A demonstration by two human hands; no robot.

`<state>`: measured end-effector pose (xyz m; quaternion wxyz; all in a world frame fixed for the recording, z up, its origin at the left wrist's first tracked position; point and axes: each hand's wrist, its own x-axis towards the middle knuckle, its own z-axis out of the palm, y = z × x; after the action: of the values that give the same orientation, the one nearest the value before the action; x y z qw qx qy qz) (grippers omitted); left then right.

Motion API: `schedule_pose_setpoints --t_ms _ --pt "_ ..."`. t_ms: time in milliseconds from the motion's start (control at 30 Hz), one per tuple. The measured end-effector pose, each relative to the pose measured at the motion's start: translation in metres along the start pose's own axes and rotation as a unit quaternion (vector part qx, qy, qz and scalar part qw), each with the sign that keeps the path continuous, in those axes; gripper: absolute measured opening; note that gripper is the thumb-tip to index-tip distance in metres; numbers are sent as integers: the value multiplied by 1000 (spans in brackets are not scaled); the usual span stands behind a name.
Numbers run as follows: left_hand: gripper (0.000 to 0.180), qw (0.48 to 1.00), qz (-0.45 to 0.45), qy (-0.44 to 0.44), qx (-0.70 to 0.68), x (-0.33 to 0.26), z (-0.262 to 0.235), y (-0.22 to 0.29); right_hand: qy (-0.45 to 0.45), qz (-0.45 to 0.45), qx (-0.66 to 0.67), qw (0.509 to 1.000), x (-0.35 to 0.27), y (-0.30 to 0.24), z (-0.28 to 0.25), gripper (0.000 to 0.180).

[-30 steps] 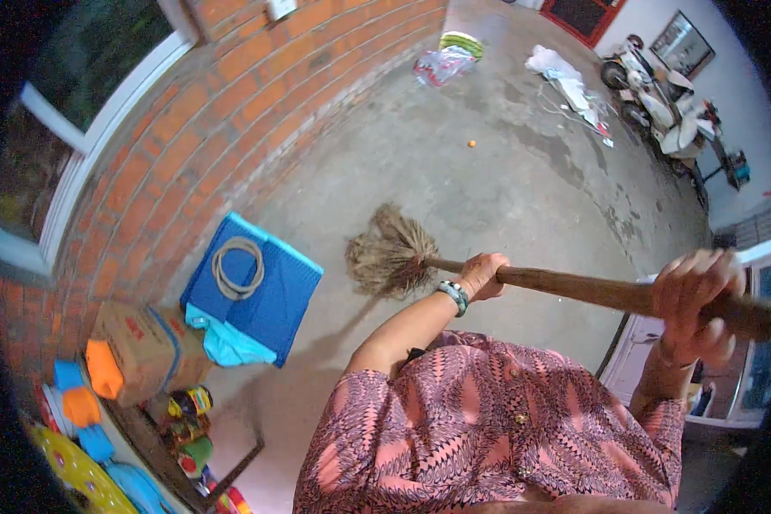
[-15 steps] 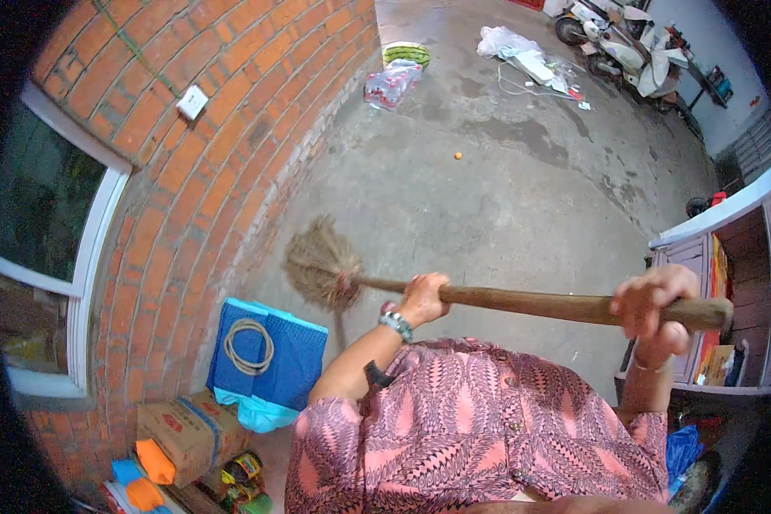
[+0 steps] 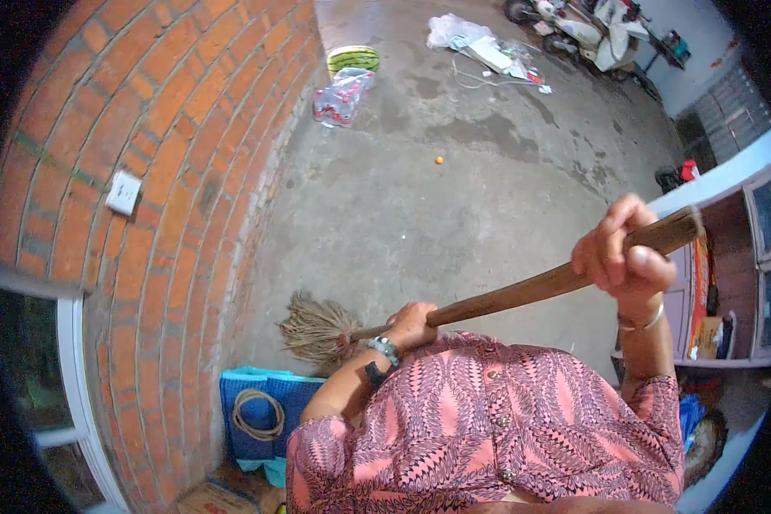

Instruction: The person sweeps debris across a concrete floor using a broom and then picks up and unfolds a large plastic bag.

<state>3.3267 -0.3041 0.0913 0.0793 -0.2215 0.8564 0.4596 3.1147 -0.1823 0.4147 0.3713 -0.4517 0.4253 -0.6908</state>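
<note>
A red brick wall (image 3: 146, 171) fills the left side, and everything else is placed from it. The grey concrete floor (image 3: 420, 214) runs out from its foot. Well away from the wall, at the far top right, stands a parked scooter (image 3: 574, 26), with a white crumpled sheet and loose litter (image 3: 480, 47) on the floor beside it. Far across the floor from the wall on the right is a white shelf unit (image 3: 737, 257) with flat coloured packages standing in it.

The broom (image 3: 505, 300) lies slanted across the person's chest, its straw head (image 3: 317, 330) low near the foot of the wall, its wooden handle rising away to the right. The left hand (image 3: 411, 324) is wrapped around the handle just above the straw head. The right hand (image 3: 621, 253) is wrapped around the handle near its upper end.

Against the wall's foot below the straw head sits a blue mat (image 3: 261, 411) with a coil of rope (image 3: 259, 413) on it. Farther along the wall's foot lie a clear pack of bottles (image 3: 338, 98) and a green striped round thing (image 3: 354, 58). A white square switch plate (image 3: 123, 192) is fixed on the bricks. A small orange ball (image 3: 439, 160) lies out on the floor.
</note>
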Motion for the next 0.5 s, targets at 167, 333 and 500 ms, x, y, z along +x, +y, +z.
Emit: schedule_pose_setpoints --t_ms 167,333,500 --pt "12 982 172 0 -79 100 -21 67 38 -51 -53 997 31 -51 -33 41" --pt "14 974 205 -29 -95 202 -13 129 31 -103 -136 985 28 -70 -82 41" --pt "27 931 341 116 -57 329 15 158 -20 -122 -218 968 34 -60 -133 27"
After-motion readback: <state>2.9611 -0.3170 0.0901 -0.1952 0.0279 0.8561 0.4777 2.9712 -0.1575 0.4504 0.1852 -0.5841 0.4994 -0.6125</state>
